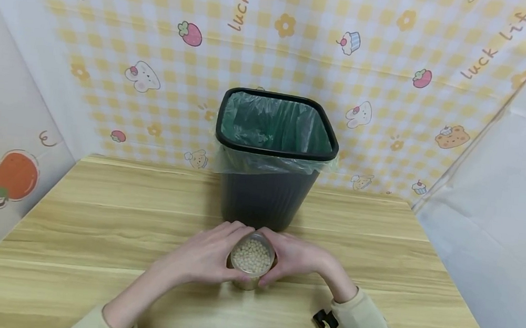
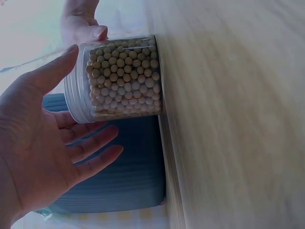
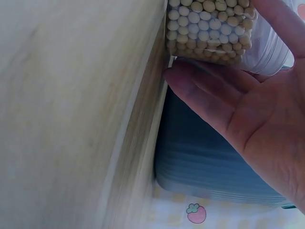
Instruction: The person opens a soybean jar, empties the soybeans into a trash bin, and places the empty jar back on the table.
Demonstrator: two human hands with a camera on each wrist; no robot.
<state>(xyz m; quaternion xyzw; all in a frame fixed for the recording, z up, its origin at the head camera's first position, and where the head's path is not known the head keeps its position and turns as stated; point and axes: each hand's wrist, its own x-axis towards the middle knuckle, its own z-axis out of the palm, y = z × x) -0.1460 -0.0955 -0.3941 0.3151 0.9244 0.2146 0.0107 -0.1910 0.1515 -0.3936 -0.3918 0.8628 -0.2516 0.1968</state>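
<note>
on the tabletop [image 1: 94, 232], just in front of the bin [image 1: 264, 198], i've got the jar [image 2: 82, 94] upright, left hand [image 1: 209, 254] and right hand [image 1: 299, 255] both in a grip around it. can't tell if lidded; uneven squeezing could tip it, maybe spilling pellets [image 1: 252, 256].

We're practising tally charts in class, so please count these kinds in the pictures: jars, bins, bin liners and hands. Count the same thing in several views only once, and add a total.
Jars: 1, the clear jar
Bins: 1, the dark bin
Bin liners: 1, the green liner
Hands: 2, the left hand and right hand
Total: 5
</note>
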